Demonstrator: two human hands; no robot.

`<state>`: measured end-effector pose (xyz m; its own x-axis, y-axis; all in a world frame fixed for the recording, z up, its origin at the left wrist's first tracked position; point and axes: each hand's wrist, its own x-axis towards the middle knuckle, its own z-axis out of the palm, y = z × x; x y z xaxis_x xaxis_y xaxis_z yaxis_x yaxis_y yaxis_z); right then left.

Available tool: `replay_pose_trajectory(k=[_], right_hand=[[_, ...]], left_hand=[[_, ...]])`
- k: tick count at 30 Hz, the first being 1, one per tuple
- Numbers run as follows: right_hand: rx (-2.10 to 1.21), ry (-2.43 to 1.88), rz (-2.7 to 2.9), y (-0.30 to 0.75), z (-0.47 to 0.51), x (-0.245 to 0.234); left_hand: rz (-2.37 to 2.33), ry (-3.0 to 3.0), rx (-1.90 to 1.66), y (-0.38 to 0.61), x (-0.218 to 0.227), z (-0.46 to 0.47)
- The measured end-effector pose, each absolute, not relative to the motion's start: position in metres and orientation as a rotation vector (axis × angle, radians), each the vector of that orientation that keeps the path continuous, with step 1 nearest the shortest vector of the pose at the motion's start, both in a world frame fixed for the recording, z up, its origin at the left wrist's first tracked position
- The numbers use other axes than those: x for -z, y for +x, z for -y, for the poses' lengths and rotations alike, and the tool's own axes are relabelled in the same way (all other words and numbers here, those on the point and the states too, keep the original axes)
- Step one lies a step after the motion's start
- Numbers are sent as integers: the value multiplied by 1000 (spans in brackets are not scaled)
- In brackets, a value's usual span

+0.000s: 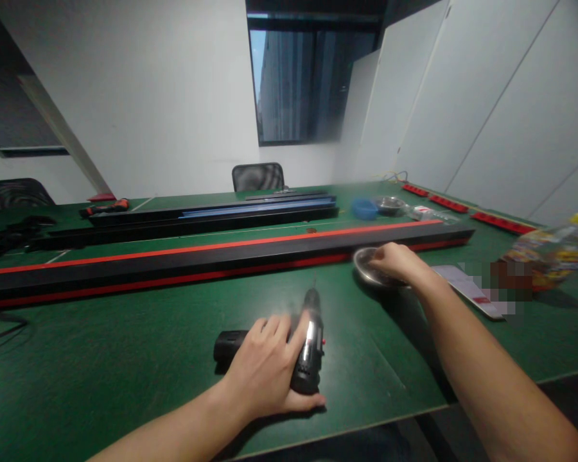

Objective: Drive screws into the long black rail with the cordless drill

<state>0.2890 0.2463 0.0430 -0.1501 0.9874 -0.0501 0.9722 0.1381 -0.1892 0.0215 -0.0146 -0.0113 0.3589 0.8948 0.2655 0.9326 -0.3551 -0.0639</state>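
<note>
My left hand (264, 369) lies on a black cordless drill (308, 350) that rests on its side on the green table (125, 359), fingers wrapped round its body. My right hand (395, 262) reaches into a small metal bowl (366, 268) just in front of the long black rail with red stripes (197, 262); its fingers are curled down, and what they pinch is hidden.
More black and blue rails (212, 215) lie further back, with a blue bowl (365, 208) and a second metal bowl (389, 205). A plastic bottle (553, 253) and a white card (467, 289) lie at right. Red strips (501, 222) line the far right edge. Chairs stand behind.
</note>
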Motion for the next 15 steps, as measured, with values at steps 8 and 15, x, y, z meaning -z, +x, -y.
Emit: replay_pose_trajectory(k=[8,15], right_hand=[[-250,-1928,2236,291,-244,-41],[-358,-1628,2134,274,-235,-40]], left_hand=[[749,-2319,909,26,-6,29],[648,-2493,700,44,-80,52]])
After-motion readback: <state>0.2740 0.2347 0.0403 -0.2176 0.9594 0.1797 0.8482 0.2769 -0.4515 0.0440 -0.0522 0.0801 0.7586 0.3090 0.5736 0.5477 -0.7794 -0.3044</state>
